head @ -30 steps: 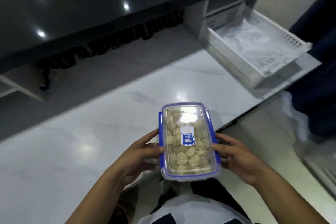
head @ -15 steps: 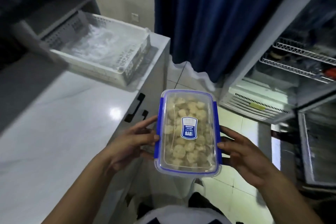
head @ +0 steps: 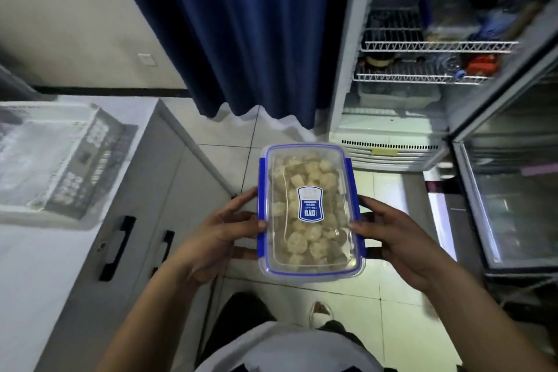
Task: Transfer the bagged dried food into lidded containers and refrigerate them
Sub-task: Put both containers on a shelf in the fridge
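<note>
Head view shows the person's left hand [head: 225,231] and right hand [head: 392,232] grasping the lidded container [head: 309,211] between them, one hand on each long side, thumbs lying on the lid's edges. It is held level over the tiled floor [head: 389,284], its long axis running straight away from the body, and pale dried food pieces [head: 305,238] show through the clear lid, whose blue side clips sit closed. Left of the hands stands the counter [head: 36,257] with a white basket [head: 54,154] on it and dark handles on the cabinet doors below. Ahead hangs a blue curtain [head: 250,27]. Ahead and right of the hands the refrigerator [head: 389,142] stands open, so the right hand is nearer it. Its wire shelves [head: 422,77] already carry blurred items, and the glass door [head: 513,199] swings out at the right; both look likely to narrow the way in.
</note>
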`<control>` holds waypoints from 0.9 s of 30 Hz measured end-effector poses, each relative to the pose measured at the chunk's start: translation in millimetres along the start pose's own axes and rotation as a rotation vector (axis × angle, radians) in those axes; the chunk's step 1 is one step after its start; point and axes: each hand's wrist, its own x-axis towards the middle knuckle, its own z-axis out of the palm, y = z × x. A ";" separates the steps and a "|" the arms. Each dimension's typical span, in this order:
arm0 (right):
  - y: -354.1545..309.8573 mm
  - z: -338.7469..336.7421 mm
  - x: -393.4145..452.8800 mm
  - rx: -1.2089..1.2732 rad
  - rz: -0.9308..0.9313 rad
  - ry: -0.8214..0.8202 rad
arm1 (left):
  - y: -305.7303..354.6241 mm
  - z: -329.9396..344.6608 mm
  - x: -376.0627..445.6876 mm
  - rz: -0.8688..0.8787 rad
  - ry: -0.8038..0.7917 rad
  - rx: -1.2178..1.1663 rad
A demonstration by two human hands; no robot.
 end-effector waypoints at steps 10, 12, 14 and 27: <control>-67.0 -59.3 75.6 0.054 -0.086 0.328 | 86.4 39.1 159.0 -0.018 -0.188 0.172; -85.9 -67.0 90.8 0.065 -0.100 0.410 | 110.8 50.0 194.3 -0.018 -0.228 0.227; -104.8 -75.5 103.5 0.073 -0.094 0.482 | 132.3 61.3 224.6 -0.027 -0.279 0.284; -195.9 -183.8 221.3 0.150 -0.065 0.607 | 194.3 142.4 403.4 0.003 -0.233 0.392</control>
